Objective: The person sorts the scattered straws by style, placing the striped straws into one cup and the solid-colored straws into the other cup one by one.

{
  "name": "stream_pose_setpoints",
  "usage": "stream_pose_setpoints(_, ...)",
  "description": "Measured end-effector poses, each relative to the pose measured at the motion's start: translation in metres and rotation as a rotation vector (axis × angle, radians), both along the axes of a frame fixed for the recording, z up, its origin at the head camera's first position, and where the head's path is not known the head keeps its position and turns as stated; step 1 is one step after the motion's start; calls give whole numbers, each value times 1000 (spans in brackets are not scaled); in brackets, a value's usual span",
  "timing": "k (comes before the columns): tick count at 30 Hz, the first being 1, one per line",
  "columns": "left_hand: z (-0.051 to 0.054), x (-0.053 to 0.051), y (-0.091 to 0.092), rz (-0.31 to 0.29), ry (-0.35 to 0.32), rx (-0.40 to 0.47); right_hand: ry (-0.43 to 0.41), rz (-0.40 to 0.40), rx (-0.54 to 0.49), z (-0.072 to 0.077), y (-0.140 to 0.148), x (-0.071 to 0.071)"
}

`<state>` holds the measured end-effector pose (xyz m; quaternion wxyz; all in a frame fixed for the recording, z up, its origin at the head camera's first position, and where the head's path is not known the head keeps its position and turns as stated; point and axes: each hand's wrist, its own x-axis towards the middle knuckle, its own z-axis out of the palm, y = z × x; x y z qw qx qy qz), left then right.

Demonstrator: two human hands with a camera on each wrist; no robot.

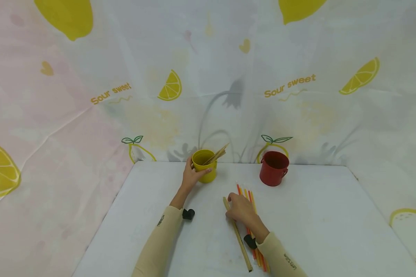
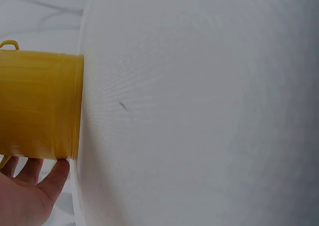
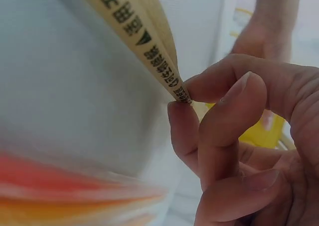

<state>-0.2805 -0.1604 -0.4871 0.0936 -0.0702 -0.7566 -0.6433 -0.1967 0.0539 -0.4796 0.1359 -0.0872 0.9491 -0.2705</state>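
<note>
My left hand (image 1: 191, 176) grips a small yellow bucket (image 1: 208, 177) at its left side, thumb across the front. In the left wrist view, fingertips press the wall of that bucket (image 2: 42, 104). Slim tan paper-wrapped straws (image 1: 217, 154) lean out over its rim. Nearer the front, my right hand (image 1: 242, 211) pinches a long tan paper-wrapped straw (image 1: 241, 243); the right wrist view shows dark printed characters on its wrapper (image 3: 149, 52), held between thumb and finger. Several red and orange straws (image 1: 239, 188) lie beneath and beside the right hand, partly covered by it and the forearm.
A red bucket (image 1: 274, 171) stands at the back right of the white table (image 1: 319, 223). Behind the table's back edge hangs a lemon-print cloth (image 1: 222, 115). Dark wrist mounts (image 1: 188, 214) sit by both sleeves.
</note>
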Motion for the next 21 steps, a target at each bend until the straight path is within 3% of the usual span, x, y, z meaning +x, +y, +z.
stream_pose_setpoints(7,0,1,-1,-5,4,-7,36,-8,-78,18,5,3)
stream_pose_setpoints(12,0,1,0,-4,0,-4,111,24,-141,33,10,2)
stream_pose_setpoints(21,1,1,0,3,-13,-7,143,2,-221,64,14,-2)
